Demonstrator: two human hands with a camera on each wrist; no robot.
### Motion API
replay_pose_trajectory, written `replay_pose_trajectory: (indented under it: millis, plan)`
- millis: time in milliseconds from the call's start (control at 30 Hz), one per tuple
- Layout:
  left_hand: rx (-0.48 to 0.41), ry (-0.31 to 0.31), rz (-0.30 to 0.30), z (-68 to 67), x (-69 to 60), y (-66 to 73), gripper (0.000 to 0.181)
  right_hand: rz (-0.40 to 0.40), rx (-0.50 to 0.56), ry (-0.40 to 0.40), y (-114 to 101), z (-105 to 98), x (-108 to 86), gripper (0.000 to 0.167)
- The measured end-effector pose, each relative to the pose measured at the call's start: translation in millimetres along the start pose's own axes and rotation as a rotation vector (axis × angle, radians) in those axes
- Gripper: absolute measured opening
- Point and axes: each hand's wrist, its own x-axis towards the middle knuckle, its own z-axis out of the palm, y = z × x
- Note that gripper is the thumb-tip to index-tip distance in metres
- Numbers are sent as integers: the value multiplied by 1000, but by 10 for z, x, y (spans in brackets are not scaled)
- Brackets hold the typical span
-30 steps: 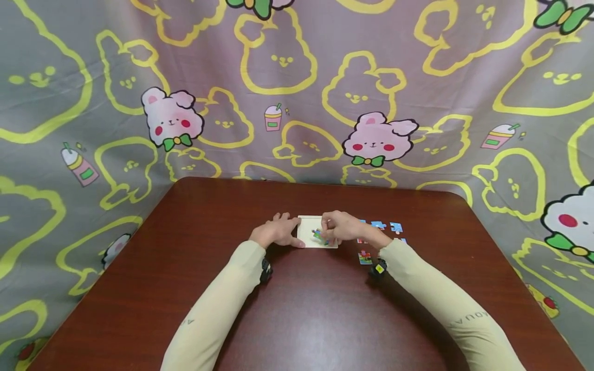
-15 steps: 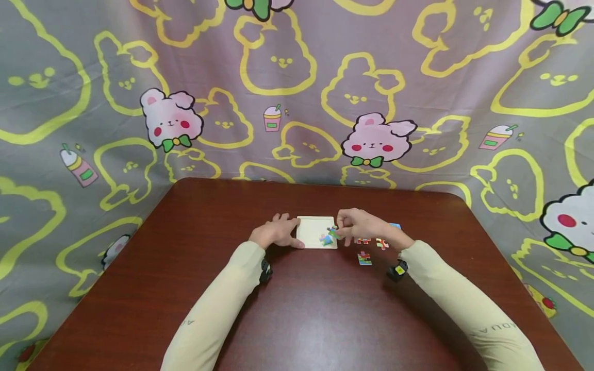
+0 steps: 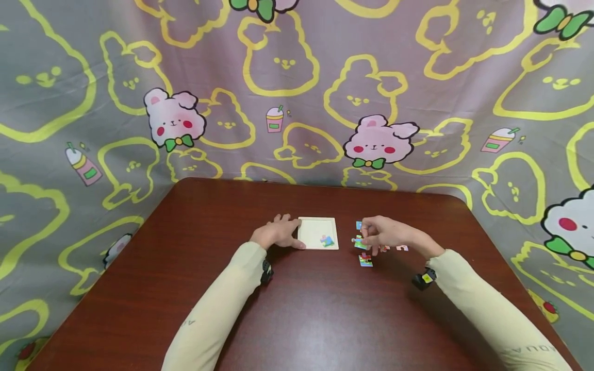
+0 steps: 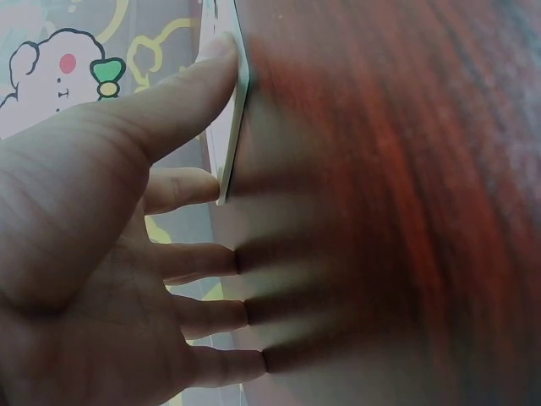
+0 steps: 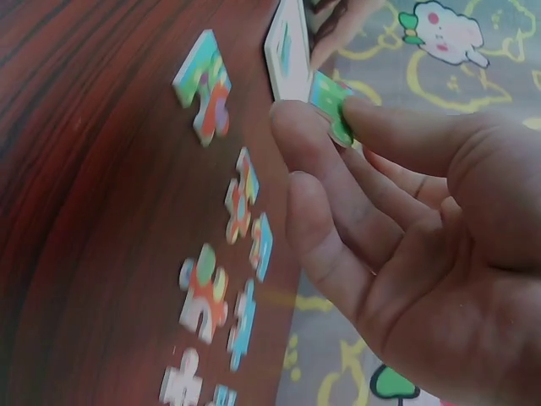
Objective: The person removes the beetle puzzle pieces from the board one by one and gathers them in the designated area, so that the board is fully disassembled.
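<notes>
A shallow cream puzzle tray (image 3: pixel 312 230) lies on the table with one blue-green jigsaw piece (image 3: pixel 327 240) in its near right part. My left hand (image 3: pixel 279 232) rests at the tray's left side. Its thumb (image 4: pixel 190 89) and index finger touch the rim, and the other straight fingers reach the tabletop. To the right of the tray, my right hand (image 3: pixel 389 233) pinches a green and blue jigsaw piece (image 5: pixel 332 106) between thumb and fingers, raised above the table. Nearest below it is a red, green and blue piece (image 3: pixel 365 259). The hand partly hides other loose pieces.
Several loose jigsaw pieces lie right of the tray, among them an orange one (image 5: pixel 204 296) and a white one (image 5: pixel 182 382). The brown table (image 3: pixel 297 309) ends at a patterned curtain (image 3: pixel 297 103) behind.
My right hand has moved right, from over the tray to above the loose pieces, with a jigsaw piece pinched in it. Another piece stays in the tray. The left hand has not moved.
</notes>
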Motion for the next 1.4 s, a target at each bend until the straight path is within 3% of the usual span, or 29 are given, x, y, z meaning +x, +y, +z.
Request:
replay_pose_trajectory:
  millis: [433,800,1133,1400]
  plan:
    - [0,5,-6,9,16,-2,85,98,-31,-108,190,-96,-264,13]
    - [14,2,-2,24,36,-28,86,178,4,-170,297,-44,-339,15]
    - [12,2,-6,17,39,-5,85,280,-66,-124,372,-25,-351,23]
    - [10,0,-6,21,43,-3,86,324,-169,-99,246,-13,-323,26]
